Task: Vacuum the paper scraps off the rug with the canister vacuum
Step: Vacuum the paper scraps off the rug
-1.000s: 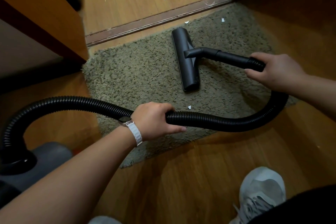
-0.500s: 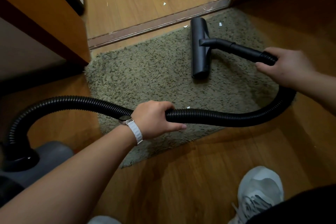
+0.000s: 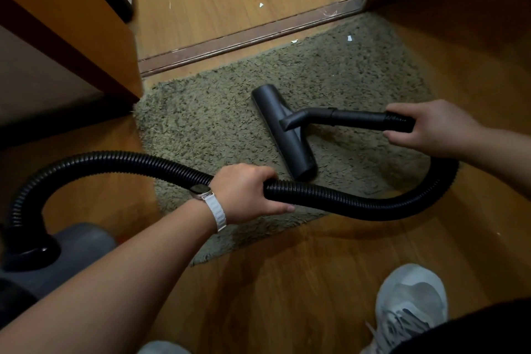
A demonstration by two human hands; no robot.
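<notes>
The ribbed black hose (image 3: 359, 204) is gripped at mid-frame by the left hand (image 3: 244, 192), a white-strapped watch (image 3: 214, 210) worn on its wrist. At the right, the hose's end, where the rigid tube (image 3: 359, 117) begins, is clasped by the right hand (image 3: 431, 126). The floor nozzle (image 3: 284, 135) is laid flat on the olive shag rug (image 3: 201, 129) at centre. Two paper scraps (image 3: 349, 38) are seen at the rug's upper edge, near the threshold strip (image 3: 244, 37). The grey canister (image 3: 80, 244) is seen at lower left.
</notes>
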